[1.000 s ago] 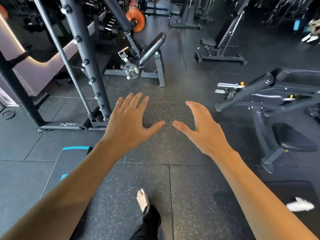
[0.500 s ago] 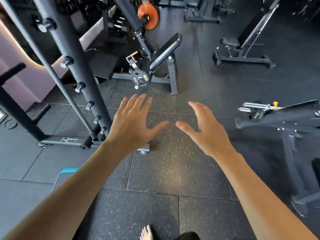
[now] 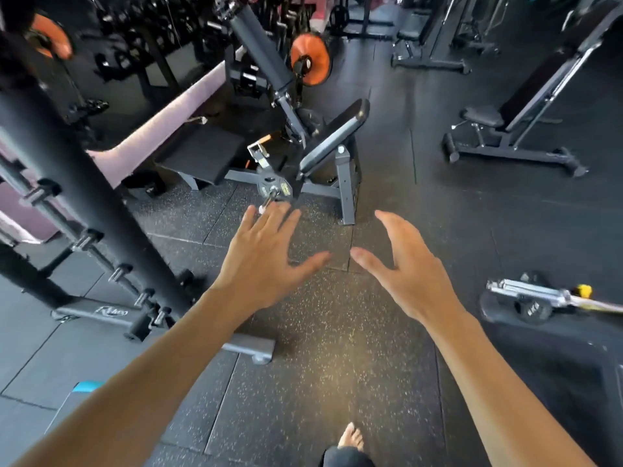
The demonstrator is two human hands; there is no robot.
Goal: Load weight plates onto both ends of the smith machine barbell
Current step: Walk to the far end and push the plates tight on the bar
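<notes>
My left hand [image 3: 259,261] and my right hand [image 3: 404,267] are both held out in front of me over the rubber floor, fingers spread, holding nothing. The black upright of the smith machine [image 3: 84,183] with its row of pegs rises on the left. A small black weight plate [image 3: 274,188] sits on a peg of the preacher bench just beyond my left fingertips. An orange plate [image 3: 310,59] hangs on a bar farther back, and another orange plate [image 3: 50,40] shows at the top left. A black plate [image 3: 536,311] on a chrome sleeve lies at the right.
A preacher curl bench [image 3: 330,143] stands straight ahead. An incline bench [image 3: 526,106] is at the back right. A blue-edged step platform [image 3: 81,389] lies at the lower left. My bare foot [image 3: 350,438] is on the speckled floor below.
The view has moved forward toward the preacher bench and tilted up; both hands stay spread and empty. The machine at the right has slid mostly out of view.
</notes>
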